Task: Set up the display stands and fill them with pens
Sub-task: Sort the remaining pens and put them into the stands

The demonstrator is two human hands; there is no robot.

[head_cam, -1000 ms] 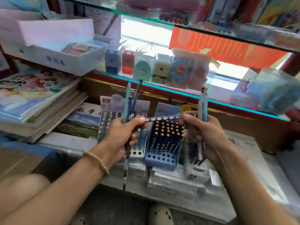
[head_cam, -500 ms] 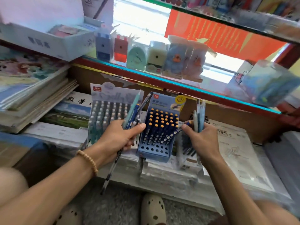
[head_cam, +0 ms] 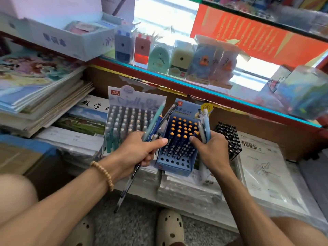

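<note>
Head view looks down on two hands working over pen stands on a low ledge of wrapped paper packs; the left hand (head_cam: 140, 150) has its fingers curled round a loose bundle of pens (head_cam: 156, 121), thumb stretched across them toward the middle, their caps fanning up and right and one long dark pen trailing down past the wrist; a bead bracelet (head_cam: 103, 174) sits on that wrist; the right hand (head_cam: 211, 150) grips a smaller bunch of pale blue pens (head_cam: 204, 125), fingers wrapped round them and thumb pointing left over the blue stand (head_cam: 175, 162); whether the thumb tip touches a pen in the stand I cannot tell; the blue stand stands between the two hands, most holes filled with orange-capped pens, its front rows open; just left of it a pale stand (head_cam: 124, 121) is packed with grey-and-green pens; to the right, behind the right hand, is a black stand (head_cam: 230, 135); pencil sharpeners (head_cam: 159, 55) line the glass shelf above; books (head_cam: 35, 89) are stacked at the left.
</note>
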